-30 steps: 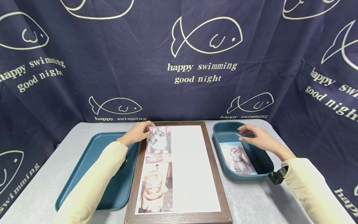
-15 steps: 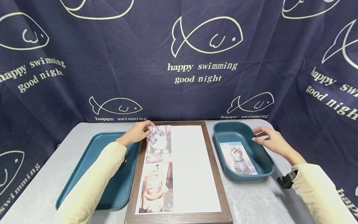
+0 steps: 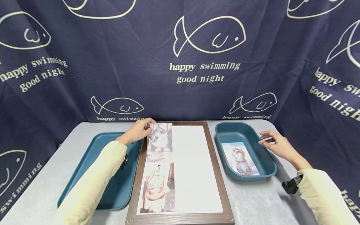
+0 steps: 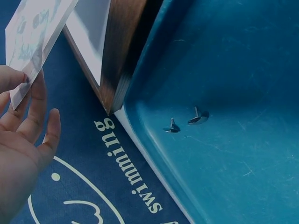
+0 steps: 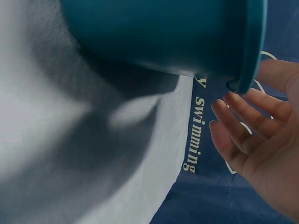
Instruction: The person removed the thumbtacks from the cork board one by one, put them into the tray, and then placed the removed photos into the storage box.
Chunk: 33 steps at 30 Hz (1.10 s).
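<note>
My left hand (image 3: 137,129) pinches the upper left corner of a grey-and-white cat photo (image 3: 160,142). The left wrist view shows the same photo (image 4: 35,37) between thumb and fingers, its far corner raised past the frame. Below it on the white board (image 3: 197,168), an orange cat photo (image 3: 154,190) lies with a tack (image 3: 159,167) at its top. My right hand (image 3: 278,147), fingers loosely bent and holding nothing, hovers beside the right rim of a deep teal bin (image 3: 239,178). Inside that bin lies a kitten photo (image 3: 241,158).
A brown wooden frame (image 3: 216,168) edges the board. Left of it, partly beneath my left arm, is a flat teal tray (image 3: 97,142); metal thumbtacks (image 4: 198,116) lie in it. A fish-print navy curtain (image 3: 157,78) closes off the back of the grey table (image 3: 250,203).
My right hand has moved right, from above the inside of the bin to beyond its rim. The left hand has shifted the grey-and-white cat photo slightly away, toward the board's top edge.
</note>
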{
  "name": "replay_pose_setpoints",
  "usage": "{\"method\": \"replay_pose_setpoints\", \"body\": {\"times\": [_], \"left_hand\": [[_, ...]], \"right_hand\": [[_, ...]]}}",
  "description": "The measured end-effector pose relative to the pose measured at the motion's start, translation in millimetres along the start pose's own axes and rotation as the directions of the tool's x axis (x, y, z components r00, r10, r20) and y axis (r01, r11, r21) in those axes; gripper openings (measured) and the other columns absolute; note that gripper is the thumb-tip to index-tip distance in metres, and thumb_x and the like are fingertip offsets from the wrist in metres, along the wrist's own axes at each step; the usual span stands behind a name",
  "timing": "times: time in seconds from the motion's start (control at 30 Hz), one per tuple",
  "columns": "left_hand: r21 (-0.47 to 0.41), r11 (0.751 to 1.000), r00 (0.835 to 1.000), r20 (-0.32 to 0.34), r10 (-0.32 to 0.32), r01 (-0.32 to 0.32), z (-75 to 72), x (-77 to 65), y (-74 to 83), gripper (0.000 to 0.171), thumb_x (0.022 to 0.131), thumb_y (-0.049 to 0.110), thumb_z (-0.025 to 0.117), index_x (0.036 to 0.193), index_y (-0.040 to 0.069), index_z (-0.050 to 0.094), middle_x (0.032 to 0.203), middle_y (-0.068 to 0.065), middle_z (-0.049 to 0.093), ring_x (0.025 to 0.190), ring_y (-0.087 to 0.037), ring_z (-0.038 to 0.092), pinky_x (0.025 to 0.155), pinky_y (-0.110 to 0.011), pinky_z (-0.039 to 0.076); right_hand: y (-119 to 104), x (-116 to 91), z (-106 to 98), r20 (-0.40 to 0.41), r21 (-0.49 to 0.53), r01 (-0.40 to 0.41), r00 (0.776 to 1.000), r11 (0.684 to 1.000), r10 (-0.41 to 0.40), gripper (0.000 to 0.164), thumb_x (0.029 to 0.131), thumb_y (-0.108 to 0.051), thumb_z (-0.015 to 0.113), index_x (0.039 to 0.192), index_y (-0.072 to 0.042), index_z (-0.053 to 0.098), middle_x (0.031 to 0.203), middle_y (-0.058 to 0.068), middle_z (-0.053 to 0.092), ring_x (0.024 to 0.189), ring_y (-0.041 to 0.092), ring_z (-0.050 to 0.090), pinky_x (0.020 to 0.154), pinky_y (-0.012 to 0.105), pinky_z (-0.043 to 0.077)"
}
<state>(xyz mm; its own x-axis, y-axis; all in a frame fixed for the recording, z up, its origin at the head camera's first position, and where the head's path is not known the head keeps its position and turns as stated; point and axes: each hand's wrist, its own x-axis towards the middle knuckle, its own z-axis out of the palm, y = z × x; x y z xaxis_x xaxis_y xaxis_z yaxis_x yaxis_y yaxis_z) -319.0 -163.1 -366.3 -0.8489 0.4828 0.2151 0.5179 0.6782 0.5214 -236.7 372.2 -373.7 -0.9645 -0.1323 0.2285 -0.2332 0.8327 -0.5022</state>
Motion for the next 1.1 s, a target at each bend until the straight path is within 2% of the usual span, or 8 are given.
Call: {"method": "replay_pose_setpoints", "body": {"times": [0.1, 0.23, 0.3, 0.5, 0.63, 0.8, 0.93, 1.1], "left_hand": [[0.008, 1.0, 1.0, -0.01, 0.013, -0.012, -2.6, 1.6, 0.9, 0.025, 0.089, 0.006, 0.051, 0.114, 0.004, 0.056, 0.095, -0.011, 0.061, 0.069, -0.018, 0.051, 0.071, -0.037, 0.042], [-0.008, 1.0, 0.999, -0.023, 0.028, -0.028, -6.0, 4.1, 3.6, 0.025, 0.088, 0.005, 0.05, 0.113, 0.004, 0.056, 0.095, -0.01, 0.061, 0.066, -0.018, 0.051, 0.069, -0.036, 0.043], [-0.026, 0.999, 0.999, -0.032, 0.03, -0.031, -7.3, 5.4, 5.0, 0.025, 0.088, 0.004, 0.05, 0.112, 0.004, 0.056, 0.095, -0.011, 0.061, 0.066, -0.019, 0.051, 0.063, -0.033, 0.044], [-0.038, 0.999, 0.998, -0.056, 0.036, -0.039, -10.5, 9.8, 9.8, 0.024, 0.087, 0.003, 0.05, 0.111, 0.005, 0.057, 0.1, -0.011, 0.062, 0.074, -0.02, 0.055, 0.068, -0.031, 0.045], [-0.033, 0.998, 0.996, -0.069, 0.049, -0.051, -11.8, 12.1, 11.8, 0.024, 0.087, 0.003, 0.051, 0.109, 0.005, 0.058, 0.097, -0.01, 0.062, 0.063, -0.017, 0.05, 0.061, -0.029, 0.043], [-0.036, 0.997, 0.994, -0.083, 0.064, -0.067, -13.3, 14.5, 13.3, 0.023, 0.086, 0.002, 0.051, 0.108, 0.006, 0.058, 0.083, -0.008, 0.06, 0.055, -0.013, 0.043, 0.056, -0.026, 0.039], [-0.04, 0.997, 0.994, -0.093, 0.06, -0.064, -15.0, 16.2, 15.4, 0.023, 0.086, 0.003, 0.052, 0.108, 0.006, 0.058, 0.072, -0.006, 0.055, 0.052, -0.013, 0.041, 0.054, -0.025, 0.037], [-0.046, 0.998, 0.995, -0.088, 0.049, -0.053, -16.2, 18.8, 20.6, 0.024, 0.087, 0.004, 0.052, 0.11, 0.007, 0.058, 0.07, -0.005, 0.053, 0.052, -0.013, 0.041, 0.053, -0.026, 0.037]], "right_hand": [[2, -1, 1, 0.003, 0.005, -0.006, 1.0, 1.0, 0.006, 0.035, 0.085, -0.014, 0.062, 0.113, 0.006, 0.053, 0.102, 0.026, 0.061, 0.073, -0.016, 0.046, 0.061, 0.015, 0.045], [5, -2, 2, 0.019, 0.009, -0.033, 0.999, 0.999, 0.033, 0.035, 0.087, -0.015, 0.06, 0.113, 0.008, 0.052, 0.101, 0.026, 0.061, 0.072, -0.01, 0.05, 0.061, 0.016, 0.045], [6, -2, 2, 0.029, 0.024, -0.045, 0.999, 0.999, 0.044, 0.036, 0.088, -0.015, 0.059, 0.114, 0.009, 0.052, 0.101, 0.027, 0.061, 0.071, -0.01, 0.049, 0.06, 0.017, 0.045], [11, -6, 5, 0.05, 0.112, -0.055, 0.997, 0.992, 0.05, 0.034, 0.089, -0.012, 0.055, 0.113, 0.012, 0.051, 0.099, 0.028, 0.059, 0.069, -0.01, 0.05, 0.058, 0.02, 0.046], [18, -7, 7, 0.058, 0.149, -0.055, 0.997, 0.987, 0.046, 0.034, 0.09, -0.012, 0.054, 0.113, 0.012, 0.051, 0.096, 0.02, 0.06, 0.069, -0.007, 0.051, 0.057, 0.022, 0.047], [24, -7, 10, 0.077, 0.18, -0.051, 0.996, 0.982, 0.038, 0.033, 0.091, -0.012, 0.052, 0.115, 0.011, 0.05, 0.092, 0.005, 0.061, 0.07, -0.005, 0.05, 0.057, 0.022, 0.045], [26, -8, 11, 0.099, 0.21, -0.07, 0.994, 0.975, 0.051, 0.035, 0.093, -0.014, 0.051, 0.117, 0.011, 0.048, 0.09, -0.007, 0.059, 0.07, -0.003, 0.049, 0.058, 0.021, 0.044], [27, -8, 11, 0.118, 0.237, -0.101, 0.99, 0.966, 0.075, 0.038, 0.094, -0.016, 0.049, 0.119, 0.011, 0.046, 0.091, -0.015, 0.055, 0.073, -0.005, 0.049, 0.061, 0.02, 0.044]]}}
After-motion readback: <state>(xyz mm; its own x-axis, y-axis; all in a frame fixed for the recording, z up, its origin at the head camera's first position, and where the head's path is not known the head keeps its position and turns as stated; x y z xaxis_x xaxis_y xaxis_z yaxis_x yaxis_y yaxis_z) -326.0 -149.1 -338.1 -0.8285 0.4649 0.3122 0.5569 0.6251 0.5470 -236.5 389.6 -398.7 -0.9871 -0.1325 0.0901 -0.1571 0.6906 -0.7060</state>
